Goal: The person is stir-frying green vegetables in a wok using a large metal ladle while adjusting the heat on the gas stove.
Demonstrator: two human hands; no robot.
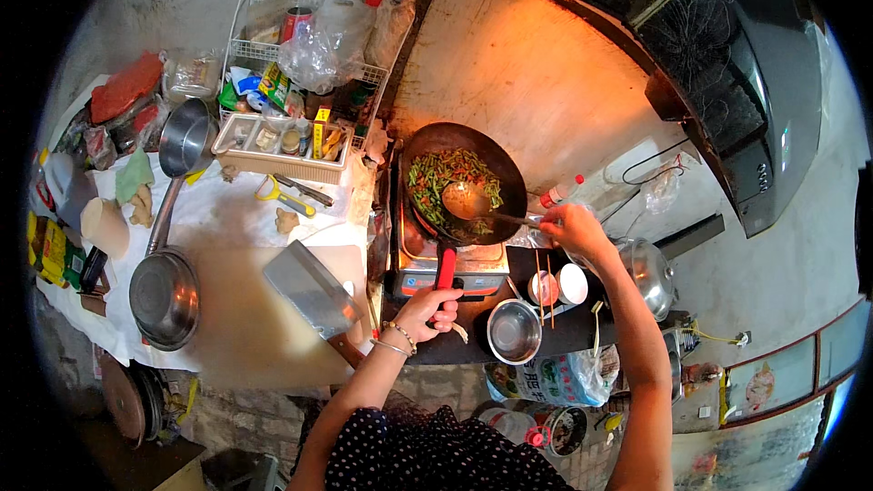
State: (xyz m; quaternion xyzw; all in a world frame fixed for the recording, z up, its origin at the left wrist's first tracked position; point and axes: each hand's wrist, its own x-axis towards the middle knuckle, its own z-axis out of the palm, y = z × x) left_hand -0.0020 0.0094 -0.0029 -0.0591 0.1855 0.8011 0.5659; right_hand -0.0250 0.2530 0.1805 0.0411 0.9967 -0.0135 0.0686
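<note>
A dark wok [508, 150] sits on a gas stove [417, 281], with chopped green vegetables and red-orange bits [436, 184] in it. My left hand [431, 314] is closed round the wok's red and black handle [446, 269]. With my right hand [569, 228], at the wok's right rim, I grip the shaft of a metal ladle [466, 200]; its bowl lies on the food. Below my right hand are a steel bowl [514, 331], a white cup [572, 284] and another small container with chopsticks [542, 288] lying across it.
To the left, a cleaver [310, 286] lies on a cutting board [239, 314], near a peeler [286, 198], a condiment box [279, 164] and a steel pan [164, 300]. A lidded metal pot [644, 276] stands right of my forearm. A range hood [736, 116] hangs at upper right.
</note>
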